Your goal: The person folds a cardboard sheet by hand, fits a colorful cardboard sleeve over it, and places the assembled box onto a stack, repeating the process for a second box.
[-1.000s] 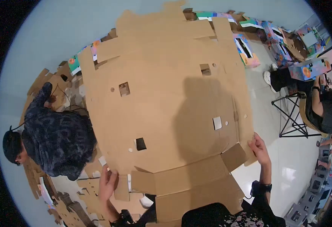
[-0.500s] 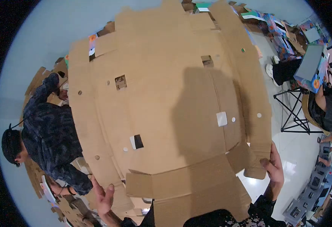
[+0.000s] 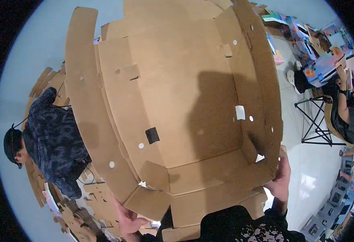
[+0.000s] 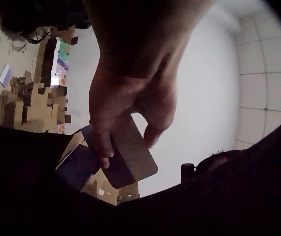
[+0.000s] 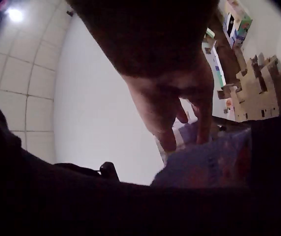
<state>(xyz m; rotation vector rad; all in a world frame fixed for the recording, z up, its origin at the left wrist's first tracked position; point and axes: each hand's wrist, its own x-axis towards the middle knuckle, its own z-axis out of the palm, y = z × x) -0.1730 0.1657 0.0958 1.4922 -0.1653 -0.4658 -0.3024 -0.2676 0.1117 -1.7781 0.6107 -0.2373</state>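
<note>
A large brown cardboard box blank (image 3: 177, 101) fills the middle of the head view, its long side panels standing up and its near flaps folded inward. At its near left corner my left hand (image 3: 129, 221) holds a folded flap from below, the thumb in sight and some fingers behind the card. The left wrist view shows fingers and thumb of that left hand (image 4: 130, 105) on either side of a round-cornered flap (image 4: 136, 160). On the near right, my right hand (image 3: 281, 177) grips the outside of the right side panel (image 3: 267, 101). Printed card (image 5: 204, 164) lies under its fingers in the right wrist view.
A person in a dark patterned shirt (image 3: 55, 141) bends over cardboard pieces at left. Someone seated on a folding chair (image 3: 322, 117) at right has a printed box (image 3: 324, 68). More printed boxes (image 3: 298, 36) stand at back right; grey units (image 3: 330, 201) line the right edge.
Both long side panels have risen from nearly flat to upright, and the near flaps have folded inward. My left hand has moved down and right; my right hand has shifted beneath the right panel's edge.
</note>
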